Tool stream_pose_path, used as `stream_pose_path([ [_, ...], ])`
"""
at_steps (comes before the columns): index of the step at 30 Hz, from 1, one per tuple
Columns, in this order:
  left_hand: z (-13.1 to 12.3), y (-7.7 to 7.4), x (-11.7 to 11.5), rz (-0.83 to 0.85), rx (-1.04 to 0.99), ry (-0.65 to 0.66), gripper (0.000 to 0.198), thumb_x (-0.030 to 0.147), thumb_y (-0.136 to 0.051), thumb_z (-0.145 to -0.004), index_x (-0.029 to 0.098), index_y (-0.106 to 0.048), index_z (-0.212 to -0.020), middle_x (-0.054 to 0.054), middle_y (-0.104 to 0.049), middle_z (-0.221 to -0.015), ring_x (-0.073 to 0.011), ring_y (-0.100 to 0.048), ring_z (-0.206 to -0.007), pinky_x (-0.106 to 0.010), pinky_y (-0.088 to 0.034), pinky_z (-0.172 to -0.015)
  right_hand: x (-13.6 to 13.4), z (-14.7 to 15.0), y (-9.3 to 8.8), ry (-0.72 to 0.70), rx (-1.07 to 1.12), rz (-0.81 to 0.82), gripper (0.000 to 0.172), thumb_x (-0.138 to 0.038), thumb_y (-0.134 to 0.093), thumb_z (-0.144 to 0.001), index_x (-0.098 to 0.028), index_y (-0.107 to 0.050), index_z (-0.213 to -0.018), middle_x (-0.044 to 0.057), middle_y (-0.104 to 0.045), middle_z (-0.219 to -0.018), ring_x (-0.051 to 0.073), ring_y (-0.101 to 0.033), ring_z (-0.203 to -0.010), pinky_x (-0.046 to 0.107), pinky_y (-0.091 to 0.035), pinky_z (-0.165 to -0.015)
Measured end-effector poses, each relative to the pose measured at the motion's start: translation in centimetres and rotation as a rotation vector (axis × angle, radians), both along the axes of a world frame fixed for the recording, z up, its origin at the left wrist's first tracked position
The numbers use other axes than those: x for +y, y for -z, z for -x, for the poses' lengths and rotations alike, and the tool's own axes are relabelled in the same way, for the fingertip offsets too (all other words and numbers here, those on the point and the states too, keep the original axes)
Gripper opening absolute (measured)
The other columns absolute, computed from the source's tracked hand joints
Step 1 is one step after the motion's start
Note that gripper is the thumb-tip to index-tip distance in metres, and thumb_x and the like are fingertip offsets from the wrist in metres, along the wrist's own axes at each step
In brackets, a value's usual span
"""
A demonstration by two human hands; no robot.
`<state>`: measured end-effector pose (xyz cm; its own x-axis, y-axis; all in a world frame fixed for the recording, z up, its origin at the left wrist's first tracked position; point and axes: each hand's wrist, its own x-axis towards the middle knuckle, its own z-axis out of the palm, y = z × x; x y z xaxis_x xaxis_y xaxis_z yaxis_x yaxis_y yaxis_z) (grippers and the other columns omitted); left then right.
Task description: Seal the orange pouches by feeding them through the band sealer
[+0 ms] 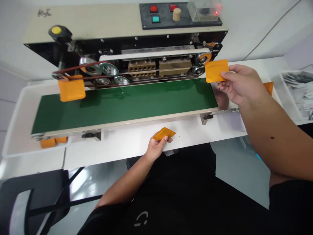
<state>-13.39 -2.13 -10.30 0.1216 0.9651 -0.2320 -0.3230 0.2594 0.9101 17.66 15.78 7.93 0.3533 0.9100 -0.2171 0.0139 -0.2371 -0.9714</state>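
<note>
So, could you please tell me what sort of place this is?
Probably a small packaging workshop: a continuous band sealer with a green conveyor belt stands on a white bench, and orange pouches are held in the left hand and right hand.

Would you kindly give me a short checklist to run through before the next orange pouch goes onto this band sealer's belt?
1. Right hand holds an orange pouch by the belt's right end: ok.
2. Left hand holds a second orange pouch: ok.
3. Third orange pouch at the left end of the green conveyor belt, gripped by the brown band: cannot tell.
4. Red light on the control panel lit: ok.
5. Belt running: cannot tell.
</note>
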Motion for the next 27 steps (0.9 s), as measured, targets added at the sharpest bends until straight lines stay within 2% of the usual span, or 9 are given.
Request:
stream_pose_path([
  [4, 0.1, 0.0, 0.0, 0.004, -0.023, 0.008, 0.045, 0.059, -0.093, -0.087, 0.017, -0.084, -0.100, -0.011, -0.082, -0.085, -0.0254, -0.080, -0.082, -0.041, -0.066, -0.086, 0.9, 1.9, -0.1, -0.052, -0.021, 0.044, 0.019, 0.001, -0.060, -0.109, -0.014, -0.071, -0.105, -0.001, -0.067, -0.062, 0.008, -0.059, -0.053, 0.017, -0.051, -0.056],
  [8, 0.2, 0.0, 0.1, 0.017, -0.021, 0.021, 0.046, 0.060, -0.093, -0.086, 0.017, -0.083, -0.100, -0.011, -0.082, -0.087, -0.0261, -0.080, -0.083, -0.043, -0.067, -0.086, 0.7, 3.9, -0.8, -0.109, -0.023, 0.090, 0.012, -0.007, -0.063, -0.111, -0.013, -0.073, -0.109, 0.002, -0.070, -0.068, 0.009, -0.063, -0.058, 0.019, -0.053, -0.058],
  [10, 0.3, 0.1, 0.1, 0.014, -0.012, 0.029, 0.047, 0.062, -0.091, -0.088, 0.017, -0.082, -0.101, -0.011, -0.082, -0.087, -0.0261, -0.080, -0.083, -0.043, -0.067, -0.086, 0.3, 4.5, -1.0, -0.092, -0.048, 0.100, 0.010, -0.009, -0.065, -0.111, -0.013, -0.074, -0.112, 0.002, -0.071, -0.072, 0.010, -0.065, -0.057, 0.020, -0.053, -0.057],
  [13, 0.4, 0.3, 0.1, -0.024, -0.006, 0.052, 0.047, 0.062, -0.088, -0.092, 0.016, -0.079, -0.103, -0.010, -0.081, -0.087, -0.0252, -0.080, -0.084, -0.043, -0.067, -0.086, -1.3, 4.3, -0.6, -0.026, -0.117, 0.017, 0.013, -0.011, -0.070, -0.106, -0.016, -0.074, -0.117, 0.001, -0.073, -0.081, 0.010, -0.065, -0.056, 0.021, -0.050, -0.053],
  [16, 0.4, 0.7, 0.1, -0.068, 0.000, 0.071, 0.045, 0.058, -0.085, -0.096, 0.016, -0.072, -0.107, -0.007, -0.080, -0.088, -0.0229, -0.080, -0.083, -0.041, -0.066, -0.086, -4.8, 3.7, 0.5, -0.018, -0.172, -0.140, 0.020, -0.019, -0.079, -0.099, -0.021, -0.074, -0.118, 0.001, -0.074, -0.089, 0.010, -0.064, -0.056, 0.022, -0.046, -0.048],
  [19, 0.1, 0.9, 0.2, -0.072, -0.009, 0.042, 0.045, 0.055, -0.087, -0.096, 0.018, -0.065, -0.110, -0.002, -0.078, -0.084, -0.0187, -0.078, -0.077, -0.037, -0.064, -0.085, -10.0, 3.7, 2.0, -0.118, -0.215, -0.242, 0.020, -0.030, -0.085, -0.095, -0.026, -0.079, -0.113, 0.001, -0.073, -0.089, 0.012, -0.064, -0.060, 0.025, -0.048, -0.049],
  [23, -0.6, 0.6, 0.1, -0.010, -0.039, -0.014, 0.055, 0.059, -0.092, -0.089, 0.019, -0.063, -0.114, -0.003, -0.080, -0.097, -0.0124, -0.072, -0.065, -0.031, -0.062, -0.072, -16.5, 5.1, 4.2, -0.347, -0.211, -0.100, 0.017, -0.039, -0.083, -0.098, -0.026, -0.083, -0.109, 0.004, -0.072, -0.084, 0.017, -0.068, -0.068, 0.030, -0.057, -0.058],
  [25, -1.0, 0.0, 0.0, 0.019, -0.051, -0.009, 0.057, 0.060, -0.093, -0.087, 0.019, -0.064, -0.113, -0.003, -0.080, -0.102, -0.0100, -0.069, -0.060, -0.028, -0.059, -0.064, -18.3, 6.1, 5.4, -0.407, -0.167, -0.011, 0.021, -0.041, -0.082, -0.097, -0.025, -0.083, -0.109, 0.004, -0.073, -0.086, 0.017, -0.068, -0.069, 0.031, -0.060, -0.062],
  [27, -1.5, -0.9, -0.2, 0.028, -0.059, 0.011, 0.055, 0.060, -0.094, -0.086, 0.018, -0.066, -0.110, -0.002, -0.079, -0.097, -0.0089, -0.066, -0.057, -0.026, -0.057, -0.060, -19.2, 6.8, 6.6, -0.423, -0.128, 0.040, 0.025, -0.044, -0.082, -0.095, -0.023, -0.082, -0.110, 0.005, -0.073, -0.089, 0.016, -0.067, -0.069, 0.032, -0.060, -0.064],
])
